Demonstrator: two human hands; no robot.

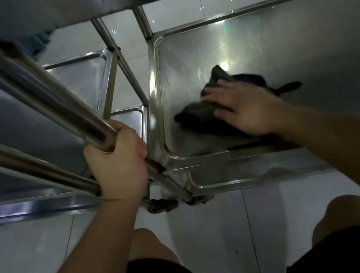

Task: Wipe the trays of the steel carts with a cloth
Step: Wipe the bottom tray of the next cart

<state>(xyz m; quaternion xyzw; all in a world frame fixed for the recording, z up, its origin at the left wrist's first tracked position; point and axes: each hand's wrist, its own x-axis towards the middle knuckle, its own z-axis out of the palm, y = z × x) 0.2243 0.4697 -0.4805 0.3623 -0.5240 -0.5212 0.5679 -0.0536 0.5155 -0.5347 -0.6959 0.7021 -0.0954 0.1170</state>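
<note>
The steel tray on the right fills most of the upper right of the view, a shallow pan with a raised rim and rounded corners, its surface catching a pale glare. Everything else is placed from it. Just beside its left rim, across a narrow gap of floor, stands a second cart with its own trays stacked at different heights. Below the tray's near rim lies the pale tiled floor, and on it the person's two bare knees above dark shorts.

A steel post of the cart slants down toward the tray's near left corner. The left hand holds it there, fingers curled tightly round the tube, just outside that corner.

Inside the tray, near its middle, the right hand lies flat with fingers straight and slightly spread, pressing on a dark cloth. The cloth is crumpled and blurred, spreading out past the fingertips and behind the hand.
</note>
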